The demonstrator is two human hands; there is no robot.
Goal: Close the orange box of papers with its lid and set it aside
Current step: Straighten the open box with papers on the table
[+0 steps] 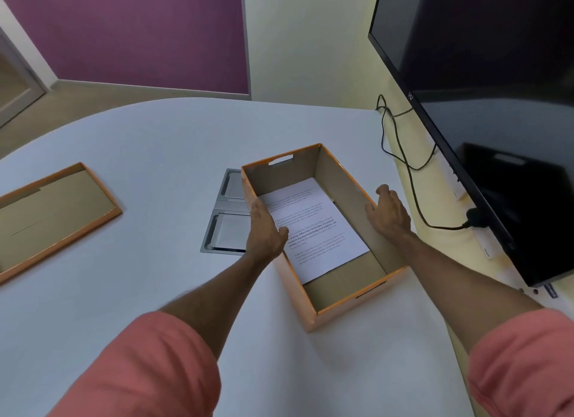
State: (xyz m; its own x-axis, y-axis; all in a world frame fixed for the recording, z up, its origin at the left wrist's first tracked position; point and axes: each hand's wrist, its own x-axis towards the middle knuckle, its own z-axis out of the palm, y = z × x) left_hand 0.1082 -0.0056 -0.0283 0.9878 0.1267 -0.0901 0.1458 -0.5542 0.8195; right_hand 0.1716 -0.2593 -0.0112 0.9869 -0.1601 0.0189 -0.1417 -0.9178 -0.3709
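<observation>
My left hand (265, 230) and right hand (389, 213) grip the open orange cardboard box's (310, 311) long rims; its flat lid (52, 218) lies well apart, bare white table (155, 155) between.

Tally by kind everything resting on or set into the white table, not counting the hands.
Orange box: 1
Box lid, lying inside-up at the left: 1
Printed paper sheet in the box: 1 visible; any beneath are hidden
Grey cable hatch set into the table: 1
Total: 4
</observation>
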